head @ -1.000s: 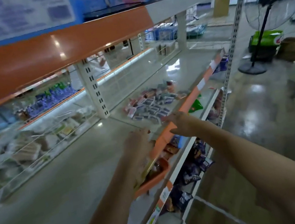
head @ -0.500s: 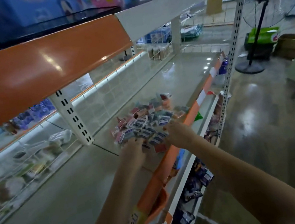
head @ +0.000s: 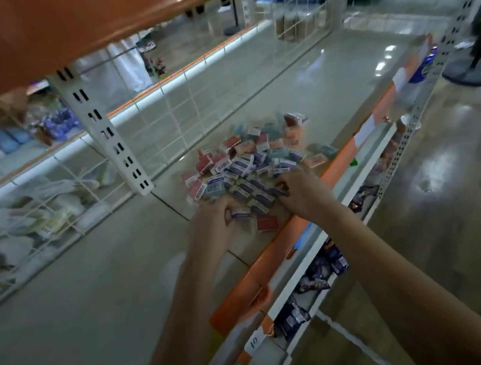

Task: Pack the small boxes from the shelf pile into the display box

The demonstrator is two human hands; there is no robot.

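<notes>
Here, left hand [head: 213, 224] fingers pinch small box [head: 240, 213]; right hand [head: 300, 191] fingers curl into pile [head: 248, 161]; tag [head: 254, 342] reads "10".

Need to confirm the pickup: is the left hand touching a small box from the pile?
Touching. The head view shows the left hand with its fingers curled around a small box at the near edge of the pile.

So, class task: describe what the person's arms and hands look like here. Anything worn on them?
Both forearms are bare, with no sleeves in view. The left hand and right hand wear no gloves; no watch, bracelet or ring shows, though the picture is slightly blurred.
</notes>
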